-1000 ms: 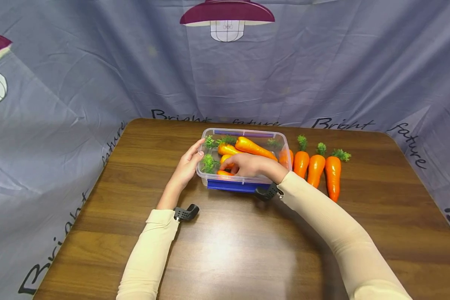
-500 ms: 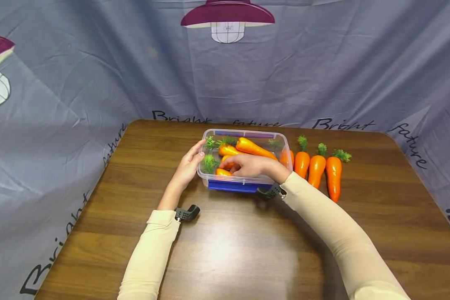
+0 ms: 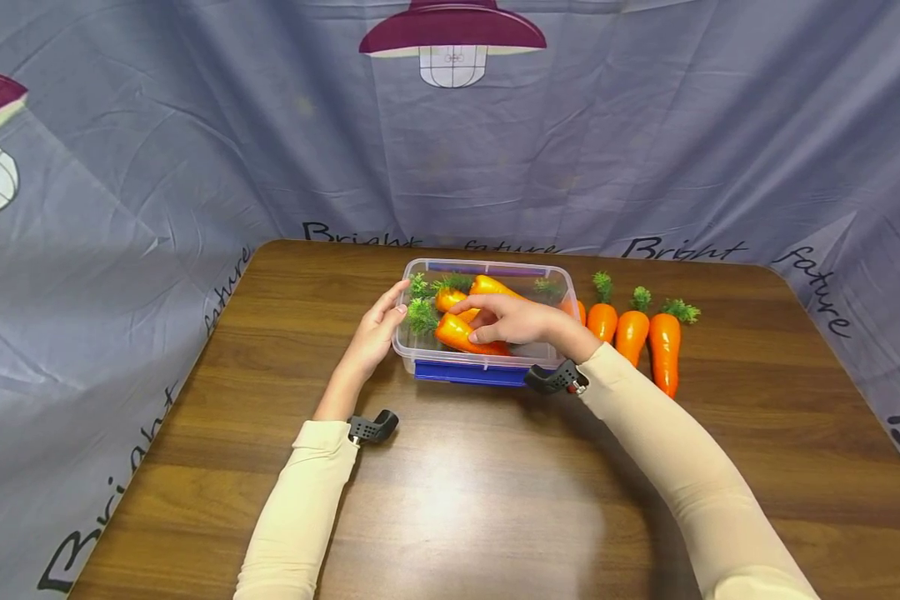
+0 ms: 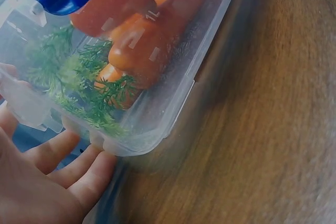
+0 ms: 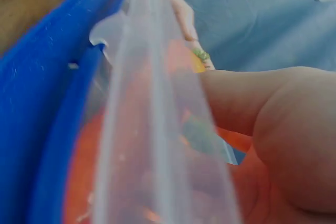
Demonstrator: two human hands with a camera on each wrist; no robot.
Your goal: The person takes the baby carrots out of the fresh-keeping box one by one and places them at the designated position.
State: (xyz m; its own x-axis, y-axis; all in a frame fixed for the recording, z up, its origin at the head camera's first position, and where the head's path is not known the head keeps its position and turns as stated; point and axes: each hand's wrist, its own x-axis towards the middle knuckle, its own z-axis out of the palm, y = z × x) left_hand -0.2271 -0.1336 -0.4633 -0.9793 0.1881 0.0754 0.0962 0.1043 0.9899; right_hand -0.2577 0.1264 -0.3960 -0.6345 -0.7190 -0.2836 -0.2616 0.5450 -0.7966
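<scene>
A clear plastic box [image 3: 562,354] with blue latches stands on the table, holding several orange toy carrots with green leafy tops. My left hand [image 3: 375,333] rests against the box's left end; in the left wrist view its fingers [image 4: 92,179] lie fairly straight along the wall. Inside the box, my right hand [image 3: 513,321] pinches the nearest carrot [image 3: 456,332] between thumb and fingers. Its thumb [image 5: 236,95] shows behind the box rim in the right wrist view. Another carrot [image 3: 491,286] lies at the back of the box, partly hidden by that hand.
Right of the box, several carrots [image 3: 665,350] lie side by side on the wooden table [image 3: 435,500], leaves pointing away. The nearest of them is partly behind the box wall. A grey printed curtain [image 3: 450,167] hangs round the back and sides.
My right hand has risen and shifted slightly right and away, and the nearest carrot has come up with it, more of it now visible. My left hand has stayed at the box's end.
</scene>
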